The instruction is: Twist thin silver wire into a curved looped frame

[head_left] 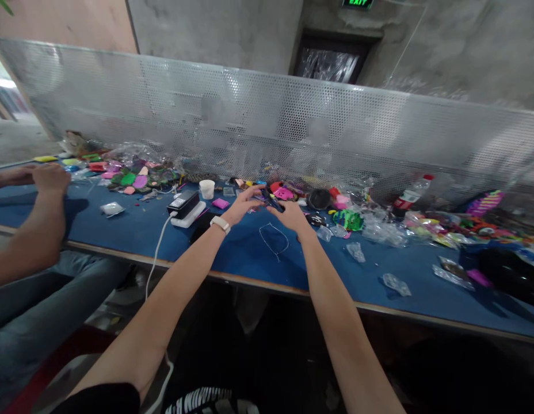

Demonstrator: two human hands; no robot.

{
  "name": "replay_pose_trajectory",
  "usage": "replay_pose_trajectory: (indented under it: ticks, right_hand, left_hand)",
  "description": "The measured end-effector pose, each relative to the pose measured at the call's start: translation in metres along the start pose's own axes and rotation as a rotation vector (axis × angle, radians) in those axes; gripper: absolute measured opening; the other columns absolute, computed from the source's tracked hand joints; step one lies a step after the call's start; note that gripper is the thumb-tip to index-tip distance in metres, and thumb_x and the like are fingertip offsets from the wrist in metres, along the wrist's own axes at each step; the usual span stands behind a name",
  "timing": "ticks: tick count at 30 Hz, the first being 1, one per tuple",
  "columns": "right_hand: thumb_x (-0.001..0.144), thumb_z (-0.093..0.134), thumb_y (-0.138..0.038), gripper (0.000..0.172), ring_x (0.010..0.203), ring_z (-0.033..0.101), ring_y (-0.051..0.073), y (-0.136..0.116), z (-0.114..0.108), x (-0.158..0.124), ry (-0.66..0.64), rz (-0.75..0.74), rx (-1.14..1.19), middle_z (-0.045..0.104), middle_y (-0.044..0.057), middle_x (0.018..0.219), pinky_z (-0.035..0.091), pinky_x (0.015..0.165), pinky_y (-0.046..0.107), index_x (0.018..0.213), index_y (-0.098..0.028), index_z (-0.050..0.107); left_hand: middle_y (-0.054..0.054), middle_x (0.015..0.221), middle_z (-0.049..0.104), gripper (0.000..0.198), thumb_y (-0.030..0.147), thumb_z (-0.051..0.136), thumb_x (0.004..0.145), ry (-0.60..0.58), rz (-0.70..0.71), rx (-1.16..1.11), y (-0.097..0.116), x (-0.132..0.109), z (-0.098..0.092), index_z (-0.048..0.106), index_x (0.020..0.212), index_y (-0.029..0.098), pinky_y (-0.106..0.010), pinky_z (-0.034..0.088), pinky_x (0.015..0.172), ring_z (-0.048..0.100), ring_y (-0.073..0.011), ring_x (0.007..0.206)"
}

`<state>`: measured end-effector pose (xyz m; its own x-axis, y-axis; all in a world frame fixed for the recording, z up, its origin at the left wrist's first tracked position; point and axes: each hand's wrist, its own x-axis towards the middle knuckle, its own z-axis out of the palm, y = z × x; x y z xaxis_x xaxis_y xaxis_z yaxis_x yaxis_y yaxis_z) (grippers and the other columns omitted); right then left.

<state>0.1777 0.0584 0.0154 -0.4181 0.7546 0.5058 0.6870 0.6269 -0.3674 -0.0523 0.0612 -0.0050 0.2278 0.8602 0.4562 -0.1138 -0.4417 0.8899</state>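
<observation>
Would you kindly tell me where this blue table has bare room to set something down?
Bare blue tabletop lies along the near edge, between the white charger box and the co-worker's arm, and right of the thin wire loop. Along the perforated metal screen it is crowded with colourful pieces and clear bags.

Green sign [357,3] above the dark doorway [331,57], far wall, top edge of view: white letters reading "EXIT", partly cut off. Bottle [411,195] lying on the blue table [250,253], far right: red label, its print too small to read. No other legible text.
</observation>
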Motion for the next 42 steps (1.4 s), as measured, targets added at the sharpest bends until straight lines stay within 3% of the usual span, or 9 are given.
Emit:
replay_pose_trajectory:
  ticks: [3,5,10,14,19,25,32,36,42]
  right_hand:
    - [0.100,0.070,-0.064,0.048,0.085,0.077,0.032,-0.001,0.000,-0.001,-0.048,-0.006,-0.019,0.085,0.013,0.100,0.054,0.077,0.039,0.112,-0.020,0.086]
    - [0.101,0.070,-0.063,0.047,0.083,0.076,0.031,-0.001,0.000,-0.001,-0.078,-0.017,-0.021,0.085,0.012,0.098,0.053,0.076,0.039,0.112,-0.020,0.086]
    - [0.102,0.069,-0.061,0.044,0.074,0.072,0.027,-0.004,0.000,0.000,-0.101,-0.026,-0.053,0.083,0.009,0.089,0.051,0.073,0.037,0.104,-0.021,0.087]
    - [0.102,0.070,-0.061,0.043,0.081,0.075,0.029,-0.009,0.002,-0.001,-0.077,-0.030,-0.084,0.084,0.011,0.093,0.050,0.075,0.036,0.101,-0.020,0.086]
    - [0.110,0.058,-0.060,0.052,0.073,0.072,0.025,-0.013,0.001,-0.002,-0.129,-0.001,-0.048,0.079,0.007,0.074,0.048,0.077,0.034,0.083,-0.021,0.080]
    - [0.112,0.055,-0.059,0.056,0.071,0.069,0.022,-0.014,-0.003,0.000,-0.150,-0.018,-0.078,0.079,0.008,0.075,0.046,0.077,0.032,0.078,-0.019,0.077]
    - [0.112,0.054,-0.060,0.059,0.069,0.065,0.021,-0.011,0.001,0.002,-0.114,-0.025,-0.055,0.076,0.008,0.073,0.044,0.076,0.033,0.079,-0.018,0.079]
    - [0.112,0.052,-0.061,0.063,0.070,0.066,0.022,-0.009,0.002,0.002,-0.105,-0.021,-0.040,0.076,0.009,0.071,0.044,0.076,0.033,0.078,-0.016,0.081]
    - [0.111,0.052,-0.061,0.064,0.063,0.064,0.021,-0.010,0.000,0.001,-0.171,0.004,0.007,0.069,0.005,0.060,0.043,0.073,0.034,0.075,-0.017,0.081]
  left_hand:
    - [-0.017,0.138,0.073,0.059,0.020,0.078,0.089,-0.174,-0.016,-0.060,0.002,-0.002,-0.002,0.070,0.147,0.023,-0.034,0.064,0.083,0.076,-0.0201,0.094]
    - [-0.018,0.138,0.074,0.053,0.022,0.077,0.091,-0.200,-0.013,-0.071,0.003,-0.003,-0.003,0.073,0.144,0.022,-0.034,0.063,0.081,0.076,-0.0197,0.094]
    - [-0.016,0.129,0.078,0.043,0.024,0.078,0.091,-0.150,0.000,-0.019,0.002,-0.003,-0.005,0.079,0.134,0.021,-0.026,0.051,0.059,0.069,-0.0131,0.073]
    - [-0.016,0.130,0.079,0.046,0.022,0.079,0.088,-0.129,-0.015,-0.028,0.001,-0.003,-0.007,0.079,0.134,0.020,-0.028,0.055,0.062,0.065,-0.0104,0.066]
    - [-0.017,0.132,0.078,0.047,0.022,0.081,0.086,-0.139,-0.027,-0.054,-0.001,-0.003,-0.008,0.079,0.133,0.019,-0.028,0.056,0.062,0.065,-0.0096,0.063]
    - [-0.013,0.130,0.079,0.049,0.025,0.082,0.085,-0.143,-0.059,-0.065,0.001,-0.004,-0.009,0.077,0.134,0.022,-0.026,0.055,0.062,0.067,-0.0095,0.065]
    - [-0.014,0.135,0.077,0.075,0.017,0.075,0.077,-0.132,-0.016,-0.138,0.008,-0.005,-0.012,0.063,0.151,0.025,-0.029,0.057,0.065,0.072,-0.0127,0.069]
    - [-0.015,0.131,0.078,0.056,0.025,0.084,0.078,-0.110,0.041,0.031,0.007,-0.004,-0.013,0.074,0.133,0.019,-0.029,0.057,0.067,0.071,-0.0133,0.074]
    - [-0.012,0.101,0.082,0.033,0.043,0.090,0.083,-0.023,0.146,0.260,0.010,-0.002,-0.014,0.085,0.101,0.016,-0.032,0.053,0.068,0.066,-0.0160,0.074]
